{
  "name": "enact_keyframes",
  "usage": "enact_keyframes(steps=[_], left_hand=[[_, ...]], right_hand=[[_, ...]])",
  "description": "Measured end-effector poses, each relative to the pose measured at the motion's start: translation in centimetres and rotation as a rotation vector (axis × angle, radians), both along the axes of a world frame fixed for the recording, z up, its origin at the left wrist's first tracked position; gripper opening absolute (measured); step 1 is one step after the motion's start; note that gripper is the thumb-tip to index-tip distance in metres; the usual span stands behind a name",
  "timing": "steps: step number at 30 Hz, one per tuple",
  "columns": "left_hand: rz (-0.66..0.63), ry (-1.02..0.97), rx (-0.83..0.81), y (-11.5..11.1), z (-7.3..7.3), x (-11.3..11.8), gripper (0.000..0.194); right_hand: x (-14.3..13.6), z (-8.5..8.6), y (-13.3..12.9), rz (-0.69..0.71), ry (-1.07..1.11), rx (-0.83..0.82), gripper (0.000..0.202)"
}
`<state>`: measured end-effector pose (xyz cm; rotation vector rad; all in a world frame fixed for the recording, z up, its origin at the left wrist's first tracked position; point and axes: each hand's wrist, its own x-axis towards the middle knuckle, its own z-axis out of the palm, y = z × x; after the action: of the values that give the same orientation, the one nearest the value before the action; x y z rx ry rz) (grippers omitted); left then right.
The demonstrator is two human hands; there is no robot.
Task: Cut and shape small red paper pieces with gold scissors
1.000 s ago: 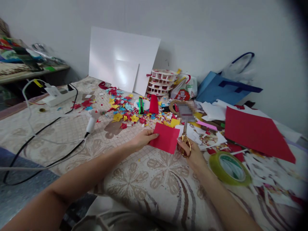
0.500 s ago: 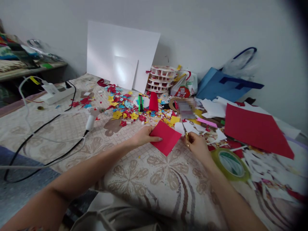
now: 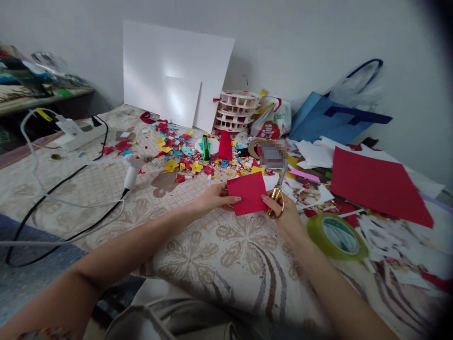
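A squarish piece of red paper (image 3: 247, 193) is held up above the patterned tablecloth. On its left edge my left hand (image 3: 216, 198) is closed, thumb on top. My right hand (image 3: 283, 210) carries gold-handled scissors (image 3: 276, 198), their blades pointing away from me, and its thumb also touches the paper's right edge. Just beyond the paper lie small flower cutouts in yellow, red and blue, such as a yellow flower (image 3: 196, 166). A folded red strip (image 3: 225, 145) stands beside a green-and-black tool (image 3: 205, 148).
A tape roll (image 3: 338, 237) lies right of my right forearm, near a large red sheet (image 3: 378, 186) and white scraps. A glue gun (image 3: 132, 174) with cords is at left, by a power strip (image 3: 79, 134). A tiered white structure (image 3: 237, 111) and blue bag (image 3: 329, 118) stand behind.
The red paper has turned so its lower edge lies flatter. My right hand has come in to its right edge, and the scissors have swung upright, away from the paper.
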<state>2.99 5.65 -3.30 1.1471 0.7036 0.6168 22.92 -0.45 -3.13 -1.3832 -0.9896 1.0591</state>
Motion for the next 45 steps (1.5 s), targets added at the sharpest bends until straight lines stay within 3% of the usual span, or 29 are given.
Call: enact_keyframes(steps=[7, 13, 19, 22, 27, 30, 36, 40, 45], left_hand=[[-0.035, 0.01, 0.048, 0.2, -1.3, 0.1, 0.038], [-0.073, -0.078, 0.103, 0.5, -1.1, 0.0, 0.038], [-0.089, -0.152, 0.05, 0.3, -0.7, 0.1, 0.044], [-0.091, -0.157, 0.025, 0.2, -0.5, 0.0, 0.044], [-0.084, -0.147, 0.049, 0.3, -0.4, -0.1, 0.043], [-0.076, -0.144, 0.058, 0.5, -0.6, -0.2, 0.048], [-0.055, -0.109, 0.061, 0.4, -0.6, -0.1, 0.063], [0.052, -0.141, 0.099, 0.2, 0.0, -0.2, 0.07], [-0.053, -0.165, 0.357, 0.4, 0.6, -0.6, 0.042]], right_hand=[[0.8, 0.4, 0.0, 0.013, -0.211, 0.032, 0.032], [3.5, 0.9, 0.6, -0.009, -1.205, 0.021, 0.022], [3.8, 0.7, 0.4, -0.066, -1.476, -0.11, 0.02], [4.1, 0.5, 0.6, -0.056, -1.271, -0.107, 0.02], [3.1, 0.4, 1.0, 0.021, -0.366, -0.018, 0.034], [1.7, 0.5, 0.7, 0.057, -0.039, -0.034, 0.036], [0.8, 0.4, 0.3, 0.1, 0.109, -0.021, 0.032], [1.2, 0.1, 0.8, 0.048, 0.154, -0.014, 0.03], [1.1, 0.0, 0.8, 0.049, 0.225, -0.055, 0.03]])
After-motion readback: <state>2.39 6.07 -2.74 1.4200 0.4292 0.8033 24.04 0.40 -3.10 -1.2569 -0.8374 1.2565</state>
